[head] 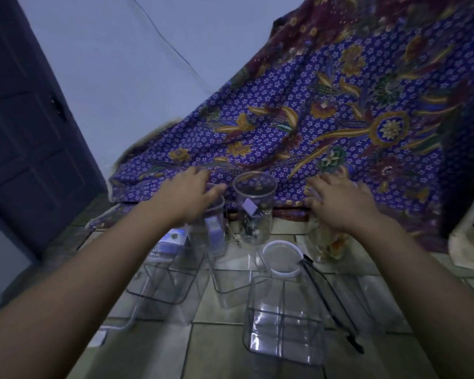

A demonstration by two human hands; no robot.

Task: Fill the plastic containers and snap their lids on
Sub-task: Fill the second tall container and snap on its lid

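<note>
Three clear round jars stand in a row on the tiled floor. My left hand rests palm-down on top of the left jar, which holds a pale lilac packet. The middle jar stands untouched with its lid on and small dark items inside. My right hand presses down on top of the right jar, which holds orange and yellow pieces. A loose round white-rimmed lid lies on the floor in front of the middle jar. Whether lids sit under my palms is hidden.
Several empty clear square containers stand in front of the jars. A black cord runs across the floor at the right. A patterned purple cloth hangs behind the jars. A dark door is at the left.
</note>
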